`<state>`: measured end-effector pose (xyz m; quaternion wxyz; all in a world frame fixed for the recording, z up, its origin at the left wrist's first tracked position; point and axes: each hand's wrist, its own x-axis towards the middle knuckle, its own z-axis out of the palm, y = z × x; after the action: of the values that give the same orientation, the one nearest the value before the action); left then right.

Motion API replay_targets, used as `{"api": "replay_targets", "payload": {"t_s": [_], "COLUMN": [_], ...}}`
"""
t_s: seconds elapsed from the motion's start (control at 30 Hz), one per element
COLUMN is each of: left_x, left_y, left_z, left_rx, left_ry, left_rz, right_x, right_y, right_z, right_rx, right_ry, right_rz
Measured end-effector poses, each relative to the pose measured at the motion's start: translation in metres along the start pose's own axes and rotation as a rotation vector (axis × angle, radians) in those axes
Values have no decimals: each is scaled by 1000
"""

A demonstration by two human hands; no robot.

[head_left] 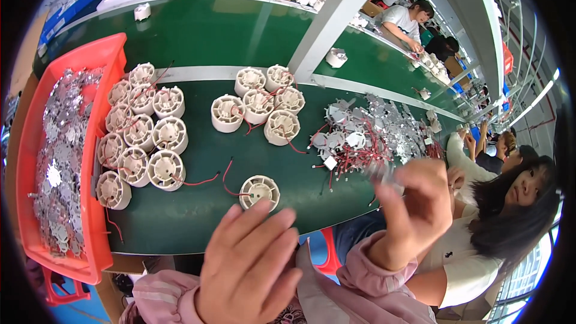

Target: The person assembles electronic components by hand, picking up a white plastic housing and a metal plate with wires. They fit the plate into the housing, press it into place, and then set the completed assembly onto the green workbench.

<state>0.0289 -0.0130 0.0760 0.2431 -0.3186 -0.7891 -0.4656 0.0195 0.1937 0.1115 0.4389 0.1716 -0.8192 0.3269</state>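
My left hand (pixel 249 264) is open, its fingers stretched out flat just in front of a single round white plastic housing (pixel 260 192). A red wire runs out of that housing over the green bench, and a small greenish piece shows inside it. My right hand (pixel 417 207) is raised at the near side of a heap of silver metal plates (pixel 360 135) with red wires. Its thumb and fingers are curled together, with a blurred silvery bit at the tips that I cannot make out.
At the left stands a red bin (pixel 96 204) full of small silver plates. Several wired white housings (pixel 170 135) fill the space beside it, and another group (pixel 258 105) sits mid-bench. A green conveyor belt (pixel 228 30) runs behind a metal post (pixel 336 18). A co-worker (pixel 480 234) sits close on my right.
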Motion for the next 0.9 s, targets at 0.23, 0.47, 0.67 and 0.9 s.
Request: {"api": "replay_targets", "payload": {"t_s": [0.23,0.47,0.67,0.9], "left_x": [-20,-34,-35,-19], "left_y": [-14,-26,-31,-48], "left_z": [-9,-18,-18,-9], "left_rx": [-563,-691,-644,-405], "left_ry": [-254,-352,-404,-323], "left_rz": [-378,-563,-562,-453], "right_x": [-28,-25,-29,-24], "right_y": [-32,-16,-24,-19], "right_z": [24,35,30,38], "right_rx": [752,538,383,215], "right_ry": [-481,-786,-905,-773], "right_rz": [629,166,198,359]}}
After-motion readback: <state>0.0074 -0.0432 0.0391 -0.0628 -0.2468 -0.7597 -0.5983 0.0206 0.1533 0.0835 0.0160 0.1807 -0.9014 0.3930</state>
